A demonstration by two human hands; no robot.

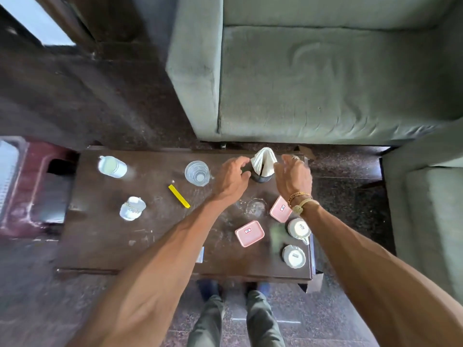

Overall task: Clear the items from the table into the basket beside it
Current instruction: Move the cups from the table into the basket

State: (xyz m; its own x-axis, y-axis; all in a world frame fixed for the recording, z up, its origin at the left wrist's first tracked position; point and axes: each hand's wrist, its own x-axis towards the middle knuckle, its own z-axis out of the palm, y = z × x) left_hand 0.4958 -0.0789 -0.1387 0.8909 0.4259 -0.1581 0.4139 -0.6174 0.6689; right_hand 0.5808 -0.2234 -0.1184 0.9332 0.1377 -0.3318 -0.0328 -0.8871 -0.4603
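Observation:
A black holder (pixel 260 177) stuffed with white napkins (pixel 263 160) stands at the far edge of the dark wooden table (pixel 105 236). My left hand (pixel 233 177) curls round the holder's left side. On the holder's right, my right hand (pixel 293 177) is against the napkins with relaxed fingers. Also on the table are a plastic bottle (pixel 112 166), a clear glass (pixel 197 173), a yellow strip (pixel 179 196), a white tub (pixel 132 208), two pink lidded boxes (pixel 249 233) (pixel 280 209) and two upturned white cups (pixel 299 228) (pixel 293 256). The maroon basket (pixel 22 196) sits left of the table.
A grey-green sofa (pixel 313 83) stands right behind the table, and another seat (pixel 431 209) is at the right. A low clear glass dish (pixel 255 207) lies between my forearms. A small packet (pixel 200 254) rests near the table's front edge. My legs stand at the front edge.

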